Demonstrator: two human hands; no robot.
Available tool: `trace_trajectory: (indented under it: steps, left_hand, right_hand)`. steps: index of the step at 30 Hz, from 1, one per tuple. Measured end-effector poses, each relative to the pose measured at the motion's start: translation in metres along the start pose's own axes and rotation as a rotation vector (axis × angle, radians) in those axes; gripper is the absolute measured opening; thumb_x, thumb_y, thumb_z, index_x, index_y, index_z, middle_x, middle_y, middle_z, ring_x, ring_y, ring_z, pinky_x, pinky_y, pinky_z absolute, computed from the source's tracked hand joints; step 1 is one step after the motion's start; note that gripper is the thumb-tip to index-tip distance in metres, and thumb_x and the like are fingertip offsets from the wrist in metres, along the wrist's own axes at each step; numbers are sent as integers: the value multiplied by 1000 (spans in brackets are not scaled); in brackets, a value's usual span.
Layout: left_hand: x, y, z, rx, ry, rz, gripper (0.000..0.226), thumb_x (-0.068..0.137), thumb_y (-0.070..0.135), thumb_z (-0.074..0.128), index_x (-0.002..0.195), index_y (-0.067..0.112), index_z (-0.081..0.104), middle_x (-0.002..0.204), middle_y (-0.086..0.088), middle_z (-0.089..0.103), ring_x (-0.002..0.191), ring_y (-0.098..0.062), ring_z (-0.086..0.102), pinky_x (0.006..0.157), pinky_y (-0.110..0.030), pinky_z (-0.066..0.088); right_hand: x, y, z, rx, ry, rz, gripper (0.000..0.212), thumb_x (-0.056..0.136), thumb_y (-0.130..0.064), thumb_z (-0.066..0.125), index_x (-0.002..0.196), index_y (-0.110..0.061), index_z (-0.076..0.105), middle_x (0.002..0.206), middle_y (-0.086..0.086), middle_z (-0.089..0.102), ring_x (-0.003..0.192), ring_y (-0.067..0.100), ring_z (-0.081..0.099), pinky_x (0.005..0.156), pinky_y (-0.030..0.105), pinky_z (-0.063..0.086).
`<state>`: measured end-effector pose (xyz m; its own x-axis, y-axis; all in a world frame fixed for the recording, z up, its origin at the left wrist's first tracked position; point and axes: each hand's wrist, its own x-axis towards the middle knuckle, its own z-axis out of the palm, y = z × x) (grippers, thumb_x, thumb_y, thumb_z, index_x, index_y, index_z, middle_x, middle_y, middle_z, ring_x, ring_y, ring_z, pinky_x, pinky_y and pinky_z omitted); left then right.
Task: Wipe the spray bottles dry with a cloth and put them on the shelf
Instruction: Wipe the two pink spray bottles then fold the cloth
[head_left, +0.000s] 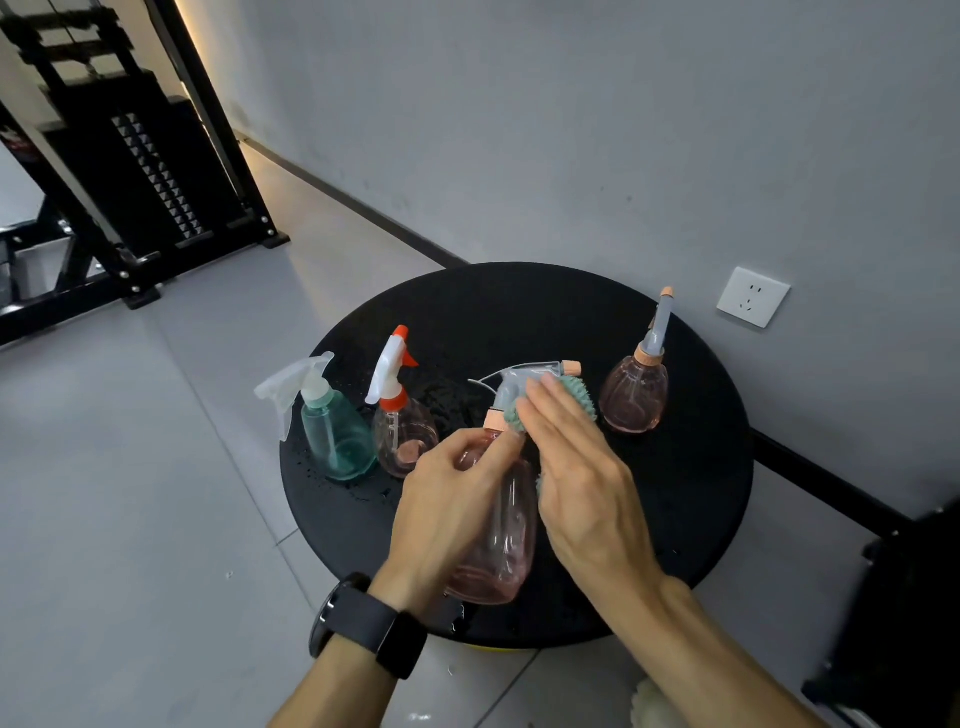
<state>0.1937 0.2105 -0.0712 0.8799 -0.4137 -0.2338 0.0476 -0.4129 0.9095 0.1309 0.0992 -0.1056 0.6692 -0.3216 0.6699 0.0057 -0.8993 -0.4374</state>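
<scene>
My left hand (457, 499) grips a clear pink spray bottle (506, 540) with a grey trigger head, tilted above the round black table (701, 493). My right hand (576, 467) presses a green nubby cloth (582, 400) against the bottle's neck and head, fingers straight. Three more bottles stand on the table: a teal one with a clear white trigger (332, 431) at the left, a pink one with a white and orange trigger (402, 415) beside it, and a round pink one with a tall grey nozzle (636, 389) at the right.
Water drops lie on the table around the left bottles. A grey wall with a white socket (753, 297) runs behind the table. A black metal rack (140, 171) stands at the far left on the tiled floor. A dark object (904, 597) sits at the right edge.
</scene>
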Motion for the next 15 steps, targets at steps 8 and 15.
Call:
trace_trajectory:
  steps: [8,15]
  left_hand:
    - [4,1,-8,-143,35,-16,33,85,64,62,95,35,74,85,17,74,83,-3,69,78,-29,52]
    - [0,0,0,4,-17,11,29,87,63,57,91,39,71,84,23,70,75,8,63,72,-24,47]
  right_hand:
    - [-6,-2,-4,31,-28,27,43,87,11,49,129,3,56,140,11,50,135,22,43,112,30,33]
    - [-1,-1,-9,51,9,79,39,89,6,50,127,3,58,137,12,53,134,20,43,112,25,31]
